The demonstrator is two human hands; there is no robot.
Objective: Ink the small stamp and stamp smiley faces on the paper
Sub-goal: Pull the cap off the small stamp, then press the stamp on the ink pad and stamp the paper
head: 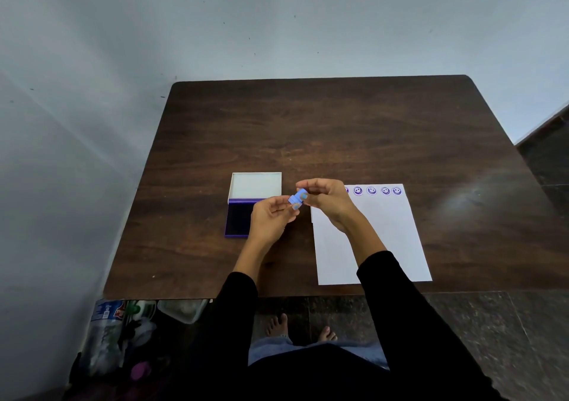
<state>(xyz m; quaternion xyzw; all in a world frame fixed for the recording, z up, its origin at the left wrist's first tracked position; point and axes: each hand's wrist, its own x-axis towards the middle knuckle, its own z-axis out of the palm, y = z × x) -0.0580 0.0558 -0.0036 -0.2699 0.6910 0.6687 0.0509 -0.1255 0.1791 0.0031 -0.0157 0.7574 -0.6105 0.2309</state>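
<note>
I hold the small blue stamp (297,198) above the table (338,129), pinched between both hands. My left hand (271,215) grips its lower end with thumb and fingertips from about 8 o'clock; my right hand (328,198) pinches its upper end from about 2 o'clock. The stamp sits tilted in the gap between my hands, clear of the wood. The open ink pad (238,217), lid raised, lies at 9 o'clock of the stamp, partly behind my left hand. The paper (385,234) lies at 4 o'clock, under my right wrist, with a row of purple smiley faces (372,190) along its far edge.
</note>
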